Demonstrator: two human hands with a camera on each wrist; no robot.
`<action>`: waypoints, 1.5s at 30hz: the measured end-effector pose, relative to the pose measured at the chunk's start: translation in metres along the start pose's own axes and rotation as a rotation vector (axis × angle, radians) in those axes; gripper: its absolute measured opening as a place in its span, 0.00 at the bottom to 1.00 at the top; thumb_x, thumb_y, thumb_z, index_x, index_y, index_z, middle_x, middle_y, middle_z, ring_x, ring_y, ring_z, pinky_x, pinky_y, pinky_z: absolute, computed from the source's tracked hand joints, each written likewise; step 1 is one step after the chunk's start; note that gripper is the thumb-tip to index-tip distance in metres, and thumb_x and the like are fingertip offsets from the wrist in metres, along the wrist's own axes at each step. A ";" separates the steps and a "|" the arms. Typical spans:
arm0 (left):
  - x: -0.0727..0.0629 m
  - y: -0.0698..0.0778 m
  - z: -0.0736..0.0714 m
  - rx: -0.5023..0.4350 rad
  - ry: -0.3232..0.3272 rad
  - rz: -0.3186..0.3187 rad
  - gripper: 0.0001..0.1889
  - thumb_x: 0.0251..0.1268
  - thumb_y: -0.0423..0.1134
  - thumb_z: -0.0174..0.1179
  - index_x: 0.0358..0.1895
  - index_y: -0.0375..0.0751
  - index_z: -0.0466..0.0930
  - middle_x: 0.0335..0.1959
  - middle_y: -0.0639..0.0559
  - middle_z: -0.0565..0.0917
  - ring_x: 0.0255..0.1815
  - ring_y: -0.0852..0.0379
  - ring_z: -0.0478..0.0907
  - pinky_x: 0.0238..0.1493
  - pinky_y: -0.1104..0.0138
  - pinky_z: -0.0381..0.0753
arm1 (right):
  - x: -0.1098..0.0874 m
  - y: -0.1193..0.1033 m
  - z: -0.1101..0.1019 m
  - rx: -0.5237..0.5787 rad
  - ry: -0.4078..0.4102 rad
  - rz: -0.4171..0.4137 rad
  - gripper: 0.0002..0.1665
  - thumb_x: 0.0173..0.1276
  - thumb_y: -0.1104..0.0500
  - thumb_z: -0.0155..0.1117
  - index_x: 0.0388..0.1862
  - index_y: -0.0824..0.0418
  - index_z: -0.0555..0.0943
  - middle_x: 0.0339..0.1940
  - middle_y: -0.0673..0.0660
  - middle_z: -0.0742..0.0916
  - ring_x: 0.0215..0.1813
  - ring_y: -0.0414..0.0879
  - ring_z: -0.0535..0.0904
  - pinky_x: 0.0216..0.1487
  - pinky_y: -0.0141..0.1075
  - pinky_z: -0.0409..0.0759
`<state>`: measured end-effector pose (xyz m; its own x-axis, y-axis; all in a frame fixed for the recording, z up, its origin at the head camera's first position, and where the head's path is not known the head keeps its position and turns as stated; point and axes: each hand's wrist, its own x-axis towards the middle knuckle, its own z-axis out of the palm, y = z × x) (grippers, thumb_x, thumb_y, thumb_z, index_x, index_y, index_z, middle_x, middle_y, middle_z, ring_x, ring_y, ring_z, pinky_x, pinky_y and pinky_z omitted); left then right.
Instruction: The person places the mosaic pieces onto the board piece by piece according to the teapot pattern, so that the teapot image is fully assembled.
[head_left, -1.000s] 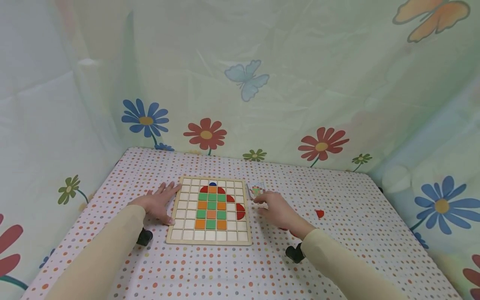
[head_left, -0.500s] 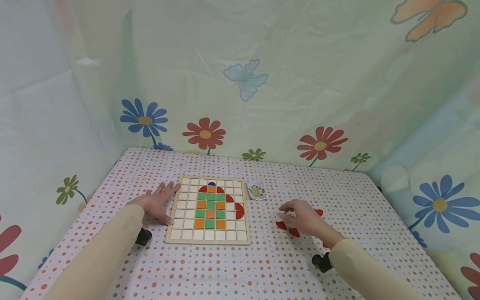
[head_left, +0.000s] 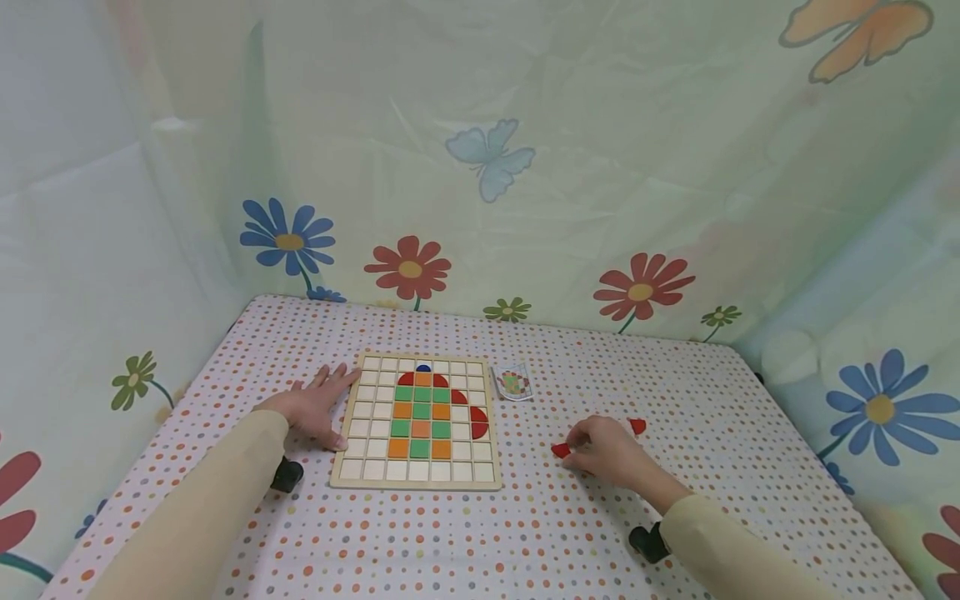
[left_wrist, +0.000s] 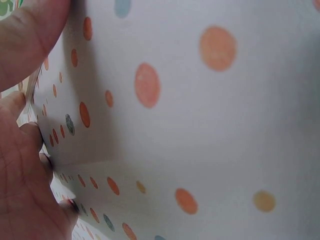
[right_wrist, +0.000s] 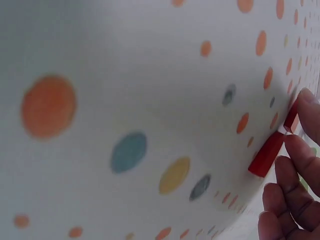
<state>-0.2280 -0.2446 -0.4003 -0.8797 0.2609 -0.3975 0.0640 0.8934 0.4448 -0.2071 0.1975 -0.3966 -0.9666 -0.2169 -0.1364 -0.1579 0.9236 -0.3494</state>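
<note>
A wooden grid board (head_left: 354, 475) lies on the table, with green, orange, red and blue tiles forming a figure among plain squares. At its left edge rests my left hand (head_left: 303, 410), fingers spread and fingertips right at the frame. To the right of the board, my right hand (head_left: 611, 454) is down at the tabletop, its thumb and index finger pinching a red quarter-circle tile (right_wrist: 291, 119). Close beside it in the right wrist view lies another red tile (right_wrist: 266, 156). Behind the right hand is one more red tile (head_left: 637, 427).
A small picture card (head_left: 513, 382) lies just right of the board's upper corner. The dotted tablecloth (head_left: 420, 550) covers the table, and a flowered curtain (head_left: 570, 208) hangs behind and at the sides.
My right hand has moved from beside the picture card rightward and nearer, down onto the red tiles, where thumb and index finger have closed on one. The left hand stays at the board.
</note>
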 end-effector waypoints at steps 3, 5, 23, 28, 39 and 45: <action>0.000 0.000 0.001 0.003 -0.001 0.006 0.60 0.52 0.40 0.78 0.84 0.40 0.44 0.84 0.31 0.39 0.84 0.29 0.30 0.79 0.31 0.33 | 0.002 -0.001 0.003 -0.002 0.000 0.008 0.14 0.58 0.57 0.81 0.38 0.62 0.86 0.37 0.52 0.85 0.39 0.44 0.78 0.45 0.43 0.82; 0.000 0.001 0.001 0.005 0.000 0.006 0.60 0.53 0.40 0.77 0.84 0.40 0.44 0.84 0.31 0.39 0.84 0.29 0.30 0.79 0.31 0.33 | 0.003 -0.003 0.003 -0.011 0.003 0.001 0.15 0.57 0.57 0.81 0.38 0.62 0.86 0.37 0.52 0.85 0.38 0.44 0.77 0.43 0.42 0.81; 0.001 0.001 0.000 0.017 -0.001 0.007 0.61 0.52 0.41 0.78 0.84 0.40 0.43 0.84 0.31 0.39 0.84 0.28 0.31 0.79 0.31 0.35 | 0.004 -0.009 0.005 -0.014 -0.017 -0.035 0.10 0.59 0.58 0.80 0.36 0.59 0.86 0.36 0.51 0.86 0.40 0.43 0.78 0.47 0.44 0.82; 0.001 0.001 0.000 0.015 -0.001 0.010 0.60 0.52 0.41 0.78 0.84 0.40 0.43 0.84 0.31 0.39 0.84 0.28 0.31 0.79 0.30 0.35 | 0.004 -0.011 0.006 -0.018 -0.007 -0.012 0.11 0.60 0.57 0.79 0.33 0.59 0.84 0.34 0.51 0.84 0.36 0.43 0.75 0.40 0.39 0.78; 0.003 -0.001 0.000 0.021 -0.006 0.008 0.61 0.53 0.42 0.78 0.84 0.41 0.42 0.84 0.32 0.38 0.84 0.29 0.30 0.79 0.31 0.35 | 0.002 -0.018 0.004 -0.146 0.085 -0.065 0.07 0.65 0.65 0.72 0.34 0.57 0.80 0.25 0.50 0.80 0.26 0.41 0.72 0.28 0.33 0.71; 0.004 -0.002 0.000 0.015 -0.011 0.003 0.62 0.52 0.42 0.78 0.84 0.41 0.42 0.84 0.32 0.38 0.84 0.29 0.30 0.79 0.31 0.33 | 0.003 -0.028 0.002 -0.281 0.062 -0.123 0.06 0.65 0.63 0.73 0.34 0.57 0.82 0.27 0.51 0.82 0.28 0.42 0.72 0.29 0.34 0.73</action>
<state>-0.2316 -0.2455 -0.4033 -0.8742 0.2674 -0.4053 0.0737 0.8981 0.4336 -0.2048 0.1707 -0.3896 -0.9459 -0.3206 -0.0488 -0.3157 0.9447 -0.0884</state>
